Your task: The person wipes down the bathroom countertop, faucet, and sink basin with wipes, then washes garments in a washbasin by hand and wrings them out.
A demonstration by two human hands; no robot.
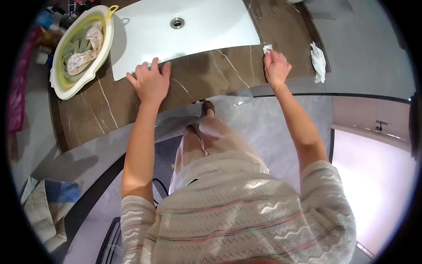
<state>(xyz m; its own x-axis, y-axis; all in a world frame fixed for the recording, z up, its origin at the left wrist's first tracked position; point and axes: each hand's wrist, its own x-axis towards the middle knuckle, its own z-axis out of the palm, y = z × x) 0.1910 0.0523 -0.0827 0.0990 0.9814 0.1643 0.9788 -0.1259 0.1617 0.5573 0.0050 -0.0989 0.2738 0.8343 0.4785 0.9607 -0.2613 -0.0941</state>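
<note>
One white wad [267,48], apparently tissue, likely light, soft and best held bunched, is clenched in the right hand [277,68]; the left hand [152,82] rests spread, empty.

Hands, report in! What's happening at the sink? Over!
Left hand spread at front edge of sink. Right hand pinching white wad at counter. Tub at sink's left end.

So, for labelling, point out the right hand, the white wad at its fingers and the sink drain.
Right hand [277,68]: head view, its back.
White wad [267,48]: head view, exposed end.
Sink drain [177,23]: head view, centre.
</note>
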